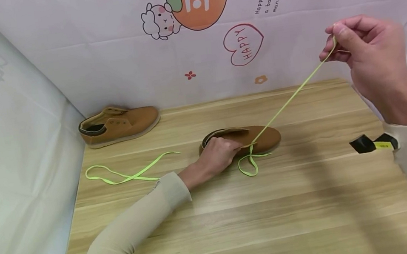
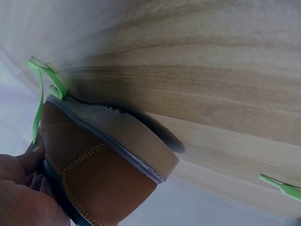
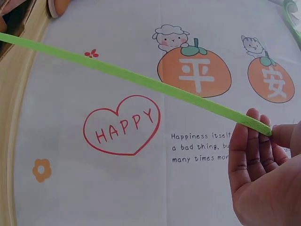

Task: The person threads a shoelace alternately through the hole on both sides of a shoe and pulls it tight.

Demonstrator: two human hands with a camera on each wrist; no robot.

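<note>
A brown shoe (image 1: 268,136) lies on the wooden table, toe to the right in the head view. My left hand (image 1: 219,157) grips its near side flap by the opening; in the left wrist view the thumb and fingers hold the upper's edge, and the heel (image 2: 117,181) fills the foreground. High at the right, my right hand (image 1: 375,50) pinches a yellow-green shoelace (image 1: 294,95) between thumb and fingers. That lace (image 3: 141,80) runs taut and slanting down to the shoe's flap. Its other part (image 1: 249,172) lies looped on the table beside the shoe.
Another brown shoe (image 1: 126,124), with no lace in its eyelets, stands at the back left. A second yellow-green lace (image 1: 117,179) lies loosely curved in front of it. Printed white cloth (image 1: 115,70) hangs behind and along the sides of the table (image 1: 240,233).
</note>
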